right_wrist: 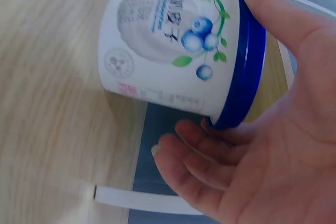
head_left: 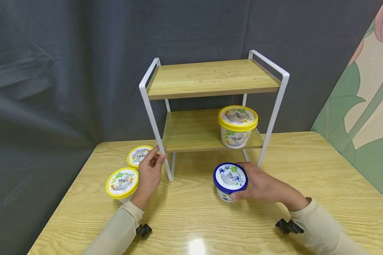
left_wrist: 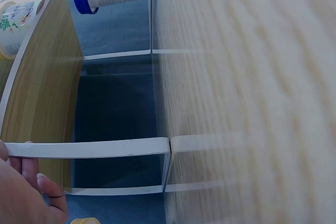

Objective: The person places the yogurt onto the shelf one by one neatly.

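My right hand (head_left: pixel 263 184) grips the blue-lidded tub (head_left: pixel 230 179) in front of the rack's lower opening; in the right wrist view the thumb and fingers (right_wrist: pixel 199 150) lie around the lid side of the tub (right_wrist: pixel 173 51). My left hand (head_left: pixel 150 177) holds the white frame (head_left: pixel 153 120) of the two-board rack at its left front post, with fingers curled at the post (left_wrist: pixel 94 149) in the left wrist view. A yellow-lidded tub (head_left: pixel 237 125) stands on the right of the middle board (head_left: pixel 191 129).
Two yellow-lidded tubs (head_left: pixel 122 182) (head_left: pixel 139 156) stand on the table (head_left: pixel 185 219) left of the rack, close beside my left hand. The top board (head_left: pixel 210 76) spans above. A dark curtain (head_left: pixel 115 71) hangs behind, and a floral panel (head_left: pixel 367 106) stands at the right.
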`<state>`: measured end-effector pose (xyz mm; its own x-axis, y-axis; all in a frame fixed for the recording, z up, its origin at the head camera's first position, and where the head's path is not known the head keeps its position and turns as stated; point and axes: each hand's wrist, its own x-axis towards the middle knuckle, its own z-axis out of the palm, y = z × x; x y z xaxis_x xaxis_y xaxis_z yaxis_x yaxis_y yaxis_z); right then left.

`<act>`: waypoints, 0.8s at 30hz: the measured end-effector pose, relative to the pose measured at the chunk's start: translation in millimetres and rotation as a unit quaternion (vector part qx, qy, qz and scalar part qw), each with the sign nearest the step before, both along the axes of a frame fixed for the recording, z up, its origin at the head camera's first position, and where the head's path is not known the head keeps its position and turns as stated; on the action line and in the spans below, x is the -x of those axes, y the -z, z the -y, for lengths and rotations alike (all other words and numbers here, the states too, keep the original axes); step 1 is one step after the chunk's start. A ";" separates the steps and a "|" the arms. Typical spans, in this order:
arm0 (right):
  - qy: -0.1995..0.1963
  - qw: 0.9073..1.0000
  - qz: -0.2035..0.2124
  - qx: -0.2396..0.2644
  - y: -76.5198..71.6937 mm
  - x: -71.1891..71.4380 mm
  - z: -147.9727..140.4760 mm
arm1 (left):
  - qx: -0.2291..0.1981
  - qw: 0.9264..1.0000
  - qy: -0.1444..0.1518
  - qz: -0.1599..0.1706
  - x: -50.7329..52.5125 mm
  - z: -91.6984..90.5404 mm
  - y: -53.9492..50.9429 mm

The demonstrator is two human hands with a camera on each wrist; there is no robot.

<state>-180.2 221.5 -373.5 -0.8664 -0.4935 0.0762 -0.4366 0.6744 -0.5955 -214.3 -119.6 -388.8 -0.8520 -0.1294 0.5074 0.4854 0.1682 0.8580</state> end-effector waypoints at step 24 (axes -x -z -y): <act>-0.028 0.994 0.059 0.088 2.6 10.4 -2.3 | 0.003 1.000 0.003 -0.009 0.6 0.5 0.7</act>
